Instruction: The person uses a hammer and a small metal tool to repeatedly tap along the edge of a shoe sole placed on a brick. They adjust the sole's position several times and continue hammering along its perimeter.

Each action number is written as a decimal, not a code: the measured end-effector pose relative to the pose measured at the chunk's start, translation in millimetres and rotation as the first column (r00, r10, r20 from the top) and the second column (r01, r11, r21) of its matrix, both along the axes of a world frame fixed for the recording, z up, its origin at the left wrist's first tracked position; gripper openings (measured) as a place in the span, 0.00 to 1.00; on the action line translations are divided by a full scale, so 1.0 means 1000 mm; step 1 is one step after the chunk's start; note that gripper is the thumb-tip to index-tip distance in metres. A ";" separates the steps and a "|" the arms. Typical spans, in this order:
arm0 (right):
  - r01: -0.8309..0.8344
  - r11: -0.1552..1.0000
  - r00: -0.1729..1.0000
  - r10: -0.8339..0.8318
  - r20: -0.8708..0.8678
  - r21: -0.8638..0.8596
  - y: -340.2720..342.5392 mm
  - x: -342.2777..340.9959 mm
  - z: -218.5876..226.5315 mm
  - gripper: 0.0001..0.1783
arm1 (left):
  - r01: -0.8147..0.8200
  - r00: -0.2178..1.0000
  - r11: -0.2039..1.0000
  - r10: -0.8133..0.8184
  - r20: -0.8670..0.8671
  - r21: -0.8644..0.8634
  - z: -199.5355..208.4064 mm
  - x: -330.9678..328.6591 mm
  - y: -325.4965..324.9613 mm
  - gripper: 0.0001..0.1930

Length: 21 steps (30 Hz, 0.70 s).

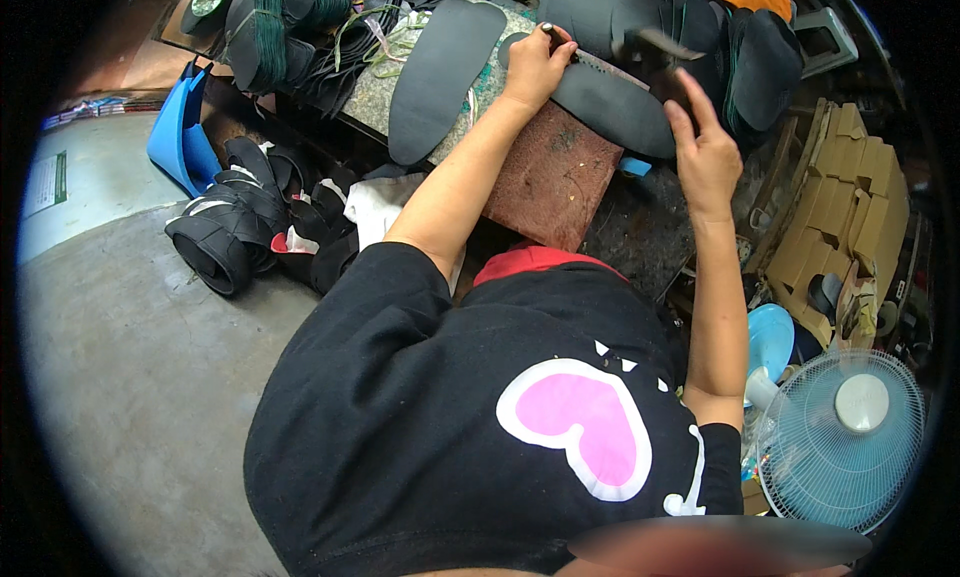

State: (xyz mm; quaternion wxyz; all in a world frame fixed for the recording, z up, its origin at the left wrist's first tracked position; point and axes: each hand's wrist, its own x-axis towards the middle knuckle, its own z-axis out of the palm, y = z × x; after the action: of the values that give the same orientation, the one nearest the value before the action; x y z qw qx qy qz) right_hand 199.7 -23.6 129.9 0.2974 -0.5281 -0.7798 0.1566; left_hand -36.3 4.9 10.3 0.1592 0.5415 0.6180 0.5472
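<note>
**Head view: two hands at a dark sole on a stone slab**

Head view, taking the stone work slab (385,87) as the landmark. The left hand (535,67) rests at the slab's right edge, its fingers curled down onto the near end of a dark shoe sole (615,107) and pinning it; a thin metal rod-like tool (600,69) runs from under that hand across the sole. The right hand (705,152) is raised just right of the sole, well off the slab, fingers partly closed around the handle of a blurred tool, seemingly a hammer (655,52), whose head is smeared above the sole's far end. How tight that grip is cannot be told.

On the slab itself lies a second dark sole (440,77), lengthwise and untouched. Just below the slab's right corner sits a reddish-brown board (555,177). Left of the slab stand a blue plastic piece (180,132) and, on the concrete floor (130,377), a heap of black shoe uppers (235,227). Behind the slab are bundled soles tied with green cord (265,27). Far right of it are folded cardboard boxes (850,197) and a pale blue fan (845,437).
</note>
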 end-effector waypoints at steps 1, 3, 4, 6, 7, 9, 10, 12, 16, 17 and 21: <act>-0.074 0.989 0.989 0.089 -0.117 0.130 0.000 -0.002 0.006 0.21 | 0.011 0.998 1.000 -0.011 -0.067 0.008 0.001 0.000 0.001 0.08; -0.086 0.981 0.961 0.127 -0.246 0.173 0.002 -0.008 0.010 0.22 | 0.031 0.973 0.999 -0.023 -0.228 0.032 0.004 0.002 0.002 0.09; -0.106 0.966 0.941 0.174 -0.290 0.237 0.004 -0.011 0.008 0.22 | 0.039 0.947 0.998 -0.022 -0.320 0.049 0.004 0.006 0.003 0.09; -0.121 0.958 0.968 0.171 -0.182 0.260 0.005 -0.015 -0.005 0.21 | 0.055 0.891 0.990 0.012 -0.454 0.133 0.005 0.014 0.003 0.08; -0.116 0.970 0.992 0.125 -0.027 0.212 0.005 -0.014 -0.014 0.21 | 0.027 0.901 0.992 0.030 -0.433 0.124 0.004 0.018 0.002 0.08; 0.045 0.990 0.996 -0.034 0.084 -0.137 0.006 -0.003 -0.029 0.23 | -0.007 0.915 0.996 0.042 -0.401 0.090 0.003 0.019 0.001 0.08; 0.098 0.985 0.983 -0.073 0.168 -0.143 0.007 0.003 -0.036 0.23 | -0.083 0.940 0.995 0.095 -0.328 0.048 0.002 0.017 0.001 0.06; 0.182 0.970 0.944 -0.128 0.303 -0.158 0.007 0.013 -0.047 0.24 | -0.058 0.968 0.998 0.060 0.242 -0.016 -0.001 0.013 0.000 0.05; 0.186 0.964 0.948 -0.125 0.293 -0.191 0.004 0.016 -0.050 0.23 | 0.062 0.856 0.998 -0.051 0.515 -0.004 -0.009 0.010 0.004 0.04; 0.178 0.963 0.951 -0.115 0.288 -0.203 0.004 0.014 -0.046 0.23 | 0.098 0.873 0.995 -0.080 0.482 -0.011 -0.010 0.009 0.005 0.04; 0.046 0.999 0.997 -0.045 0.064 -0.017 0.001 0.008 -0.017 0.23 | 0.035 0.991 0.999 -0.032 0.130 -0.019 -0.008 0.008 0.005 0.09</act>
State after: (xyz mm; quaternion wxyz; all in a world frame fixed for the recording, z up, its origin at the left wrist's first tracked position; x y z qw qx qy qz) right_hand 207.6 -22.8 112.9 0.2711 -0.5531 -0.7752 0.1403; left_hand -27.8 9.6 2.6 0.2140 0.5134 0.6028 0.5721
